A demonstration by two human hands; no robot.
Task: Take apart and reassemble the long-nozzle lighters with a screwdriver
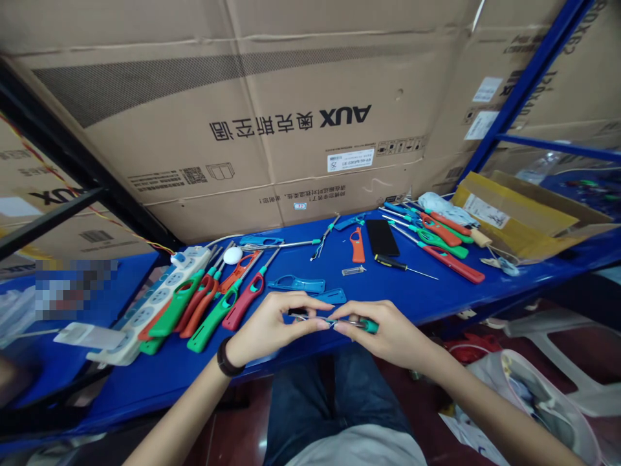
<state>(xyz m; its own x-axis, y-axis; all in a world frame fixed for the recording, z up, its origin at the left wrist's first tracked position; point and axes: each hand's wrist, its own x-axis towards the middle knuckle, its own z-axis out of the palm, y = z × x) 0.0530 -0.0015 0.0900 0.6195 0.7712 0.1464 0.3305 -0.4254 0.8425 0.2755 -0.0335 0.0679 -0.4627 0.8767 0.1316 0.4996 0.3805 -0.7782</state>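
Observation:
Close to the table's front edge, my left hand [286, 317] and my right hand [381, 330] meet fingertip to fingertip. Both are closed in a pinch on the inner parts of a gas lighter [371, 325], with thin wires, a metal piece and a teal-green end showing. My fingers cover much of it. Just beyond my left hand lie a blue lighter casing half [303, 284] and a smaller blue casing piece [332, 296]. Farther back are an orange casing half [357, 246], a small metal part [352, 270] and a long metal lighter tube [295, 244].
Several coloured lighters [212, 323] lean by a white power strip [155, 301] on the left. More lighters [453, 259], a screwdriver [392, 262] and a black phone [381, 238] lie right. A cardboard box [528, 213] stands at far right. Cardboard [291, 77] walls the back.

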